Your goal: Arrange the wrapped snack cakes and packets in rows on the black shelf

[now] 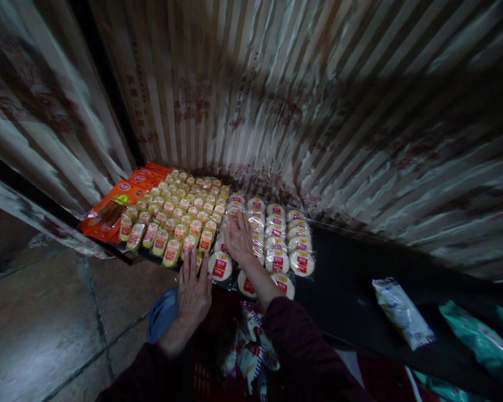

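My left hand (195, 287) is flat with fingers stretched out, its fingertips at the front edge of the rows of small yellow wrapped cakes (178, 212). Farther in, my right hand (238, 239) lies open over the left columns of round white wrapped biscuits (275, 230) with red labels. Its palm and forearm cover some of those biscuits. Neither hand has its fingers closed round anything. Two round packs (281, 283) stick out at the front of the columns, partly behind my right forearm. Everything here rests on a black shelf (339, 268).
Orange packets (128, 192) fill the shelf's left end. A white and blue packet (402, 312) and green packets (480, 335) lie to the right. Below the shelf, a red crate (203, 379) holds striped packets (251, 349). Printed, pleated sheeting (251, 100) hangs behind.
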{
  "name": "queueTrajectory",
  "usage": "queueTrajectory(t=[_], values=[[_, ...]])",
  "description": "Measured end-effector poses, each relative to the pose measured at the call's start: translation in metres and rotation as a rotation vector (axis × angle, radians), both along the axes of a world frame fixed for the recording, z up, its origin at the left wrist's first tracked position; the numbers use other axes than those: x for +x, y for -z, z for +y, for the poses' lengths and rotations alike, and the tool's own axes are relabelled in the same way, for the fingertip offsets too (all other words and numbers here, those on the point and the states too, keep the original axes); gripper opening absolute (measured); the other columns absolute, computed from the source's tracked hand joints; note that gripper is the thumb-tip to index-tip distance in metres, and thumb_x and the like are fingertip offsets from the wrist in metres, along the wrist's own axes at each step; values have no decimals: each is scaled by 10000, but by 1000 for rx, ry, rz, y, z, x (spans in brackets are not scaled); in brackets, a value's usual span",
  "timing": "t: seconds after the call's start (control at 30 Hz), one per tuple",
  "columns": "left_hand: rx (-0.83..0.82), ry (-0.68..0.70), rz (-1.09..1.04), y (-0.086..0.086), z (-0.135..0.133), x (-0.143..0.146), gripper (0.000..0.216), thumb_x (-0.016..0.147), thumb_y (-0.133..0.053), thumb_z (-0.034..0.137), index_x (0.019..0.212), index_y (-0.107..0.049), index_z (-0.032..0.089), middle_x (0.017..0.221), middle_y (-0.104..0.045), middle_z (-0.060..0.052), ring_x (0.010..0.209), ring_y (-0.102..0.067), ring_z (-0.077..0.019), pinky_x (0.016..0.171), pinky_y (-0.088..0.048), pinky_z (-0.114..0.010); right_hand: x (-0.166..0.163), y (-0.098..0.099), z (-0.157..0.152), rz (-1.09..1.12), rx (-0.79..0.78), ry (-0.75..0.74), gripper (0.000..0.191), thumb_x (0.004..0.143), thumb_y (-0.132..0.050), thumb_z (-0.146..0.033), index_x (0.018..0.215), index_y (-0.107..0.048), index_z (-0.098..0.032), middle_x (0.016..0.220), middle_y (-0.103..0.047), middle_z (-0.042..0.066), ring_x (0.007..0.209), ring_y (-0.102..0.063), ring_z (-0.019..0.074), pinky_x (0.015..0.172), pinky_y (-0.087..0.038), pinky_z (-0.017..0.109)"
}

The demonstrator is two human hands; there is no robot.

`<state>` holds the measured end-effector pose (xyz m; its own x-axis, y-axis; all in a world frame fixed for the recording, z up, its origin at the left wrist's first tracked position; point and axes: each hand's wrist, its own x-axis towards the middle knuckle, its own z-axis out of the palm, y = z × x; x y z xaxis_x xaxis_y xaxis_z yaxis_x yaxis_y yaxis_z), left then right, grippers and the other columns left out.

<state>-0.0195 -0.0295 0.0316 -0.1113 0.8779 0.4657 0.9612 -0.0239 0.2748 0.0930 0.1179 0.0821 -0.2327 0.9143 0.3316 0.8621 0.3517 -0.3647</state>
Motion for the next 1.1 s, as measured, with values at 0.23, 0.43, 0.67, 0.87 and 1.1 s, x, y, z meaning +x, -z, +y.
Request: queueTrajectory(t=[0.23, 0.43, 0.67, 0.87, 1.1], values=[[136, -13, -45, 0, 9, -3, 628, 845, -351, 10, 1449, -248, 150, 1498, -257, -210, 1417, -122, -318, 1029, -370, -528, -7, 1, -16, 15, 35, -95, 461, 947, -295, -323, 1311, -498, -126, 1480, -342, 139, 1409, -203, 240, 1123, -224, 463], [251, 28, -197, -25, 36, -5, 545, 896, -386, 106, 1429, -288, 165, 1533, -172, -182, 1427, -78, -300, 1100, -271, -552, -15, 4, -25, 84, 51, -90, 464, 950, -278, -332, 1301, -505, -131, 1483, -336, 132, 1408, -205, 229, 1122, -248, 454], [216, 69, -203, -3, 52, 0, 468, 919, -384, 171, 1385, -369, 131, 1495, -296, -165, 1430, -63, -277, 1105, -283, -522, -1, 14, -30, 143, 76, 23, 459, 950, -263, -322, 1288, -507, -132, 1471, -355, 122, 1401, -216, 221, 1117, -257, 456], [182, -13, -168, 3, 44, 2, 516, 929, -376, 278, 1413, -341, 103, 1481, -318, -177, 1422, -138, -278, 1134, -188, -525, 17, 9, -31, 61, 55, 38, 415, 940, -307, -289, 1252, -546, -155, 1418, -443, 103, 1395, -231, 228, 1116, -246, 466], [180, -52, -147, 6, 49, 2, 516, 940, -325, 279, 1435, -310, 133, 1484, -321, -159, 1419, -159, -269, 1126, -199, -534, 11, 7, -31, -26, -1, -8, 414, 922, -356, -271, 1280, -524, -145, 1435, -426, 104, 1390, -244, 236, 1125, -221, 456]])
